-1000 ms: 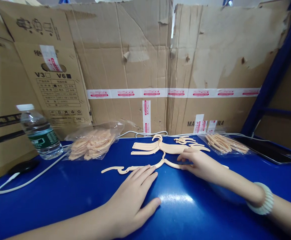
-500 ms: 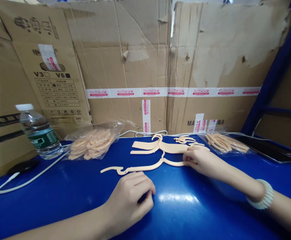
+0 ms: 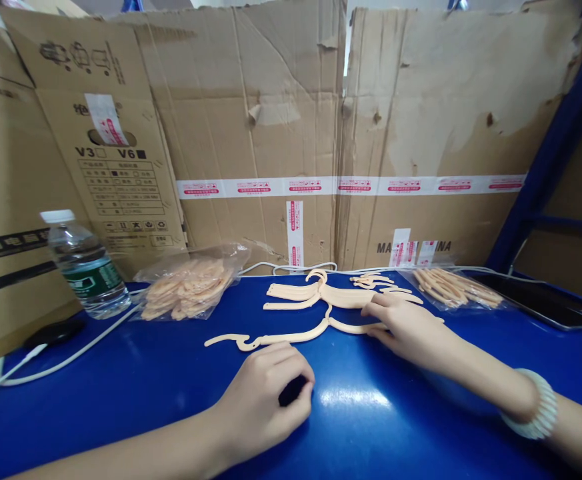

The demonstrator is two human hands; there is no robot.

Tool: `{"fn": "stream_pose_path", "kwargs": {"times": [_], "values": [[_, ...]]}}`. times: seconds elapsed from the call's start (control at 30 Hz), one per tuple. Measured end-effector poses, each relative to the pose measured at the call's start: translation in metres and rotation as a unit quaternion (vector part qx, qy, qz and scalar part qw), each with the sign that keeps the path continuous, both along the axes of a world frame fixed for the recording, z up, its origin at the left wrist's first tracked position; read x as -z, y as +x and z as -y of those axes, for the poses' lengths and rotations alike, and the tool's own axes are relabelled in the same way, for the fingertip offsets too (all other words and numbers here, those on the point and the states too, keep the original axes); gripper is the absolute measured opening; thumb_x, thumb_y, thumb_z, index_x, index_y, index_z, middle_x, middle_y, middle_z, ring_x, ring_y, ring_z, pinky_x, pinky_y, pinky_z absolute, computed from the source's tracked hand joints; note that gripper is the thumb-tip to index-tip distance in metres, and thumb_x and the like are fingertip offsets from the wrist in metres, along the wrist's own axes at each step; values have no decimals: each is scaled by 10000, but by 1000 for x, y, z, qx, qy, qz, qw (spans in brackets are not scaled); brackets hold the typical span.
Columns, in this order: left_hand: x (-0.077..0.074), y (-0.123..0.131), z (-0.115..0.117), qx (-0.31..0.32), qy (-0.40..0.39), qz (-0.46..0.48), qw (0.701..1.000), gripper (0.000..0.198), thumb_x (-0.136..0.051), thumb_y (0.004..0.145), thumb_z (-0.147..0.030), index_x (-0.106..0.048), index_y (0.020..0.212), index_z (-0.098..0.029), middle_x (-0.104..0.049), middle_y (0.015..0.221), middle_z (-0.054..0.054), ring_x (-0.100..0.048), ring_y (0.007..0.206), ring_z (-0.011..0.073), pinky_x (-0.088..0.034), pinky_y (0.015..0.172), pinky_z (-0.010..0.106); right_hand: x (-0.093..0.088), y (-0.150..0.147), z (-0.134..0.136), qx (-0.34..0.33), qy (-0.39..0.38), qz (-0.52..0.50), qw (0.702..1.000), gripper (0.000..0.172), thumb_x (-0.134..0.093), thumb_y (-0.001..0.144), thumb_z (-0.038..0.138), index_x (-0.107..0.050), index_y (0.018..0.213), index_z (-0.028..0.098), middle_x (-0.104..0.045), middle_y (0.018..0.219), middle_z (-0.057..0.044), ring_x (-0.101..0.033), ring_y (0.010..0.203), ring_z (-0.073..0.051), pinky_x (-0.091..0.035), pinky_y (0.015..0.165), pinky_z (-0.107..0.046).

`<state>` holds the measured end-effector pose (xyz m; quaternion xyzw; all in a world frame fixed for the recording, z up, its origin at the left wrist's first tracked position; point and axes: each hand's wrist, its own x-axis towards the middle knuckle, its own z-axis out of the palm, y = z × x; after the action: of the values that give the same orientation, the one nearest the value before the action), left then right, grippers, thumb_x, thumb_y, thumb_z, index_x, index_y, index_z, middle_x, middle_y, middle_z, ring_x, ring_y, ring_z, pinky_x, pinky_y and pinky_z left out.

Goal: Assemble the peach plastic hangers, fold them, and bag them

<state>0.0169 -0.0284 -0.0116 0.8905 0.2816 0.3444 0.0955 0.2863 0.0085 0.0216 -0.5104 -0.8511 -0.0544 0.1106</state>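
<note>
A cream folding hanger (image 3: 295, 335) lies flat on the blue table, its hook up and a loose curved piece (image 3: 225, 339) joined or touching at its left end. Just below its left arm is my left hand (image 3: 271, 393), thumb and forefinger curled together with nothing visible in them. My right hand (image 3: 405, 323) is over the hanger's right arm, with forefinger and thumb apart on either side of it. Behind lies a stack of similar hangers (image 3: 348, 297), partly covered by my right fingers. Small cream pieces (image 3: 368, 280) lie beyond.
Plastic bags of cream parts lie at left (image 3: 185, 290) and right (image 3: 458, 290). A water bottle (image 3: 88, 273), a black device (image 3: 55, 333) and white cables are at left. A phone (image 3: 545, 300) lies far right. Cardboard boxes (image 3: 261, 133) wall the back.
My right forefinger and thumb have parted around the hanger's right arm. My left hand keeps its curled shape. The whole view has shifted slightly.
</note>
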Motion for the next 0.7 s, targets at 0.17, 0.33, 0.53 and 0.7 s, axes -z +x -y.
{"fn": "stream_pose_path", "kwargs": {"times": [0.17,0.33,0.53,0.7], "values": [[1,0,-1,10,1,-3,1000,169,-492,786,-42,-593,784,-178,-659,740,18,-594,683,146,-450,648,246,-2,-20,26,-178,-85,-40,980,172,-520,910,146,-616,1042,198,-602,953,-55,-583,856,-199,-458,747,-292],[3,-2,-2,7,-1,-4,1000,188,-477,804,-31,-588,787,-182,-659,742,12,-595,683,138,-448,647,235,0,-28,36,-226,-107,-43,967,220,-490,925,130,-593,1098,217,-576,919,-30,-569,810,-167,-431,713,-259],[0,-2,0,14,19,-26,999,226,-445,842,-34,-615,860,-181,-685,807,26,-619,740,150,-489,685,247,-1,-27,33,-230,-118,-50,965,218,-494,926,134,-586,1103,222,-572,922,-25,-567,823,-163,-423,723,-252],[-3,1,6,-16,39,-104,994,299,-531,849,-151,-601,1139,-157,-658,1165,102,-592,1080,244,-480,964,386,-2,-28,33,-222,-117,-44,967,208,-496,923,132,-590,1087,219,-560,911,-22,-560,803,-163,-424,711,-257]]}}
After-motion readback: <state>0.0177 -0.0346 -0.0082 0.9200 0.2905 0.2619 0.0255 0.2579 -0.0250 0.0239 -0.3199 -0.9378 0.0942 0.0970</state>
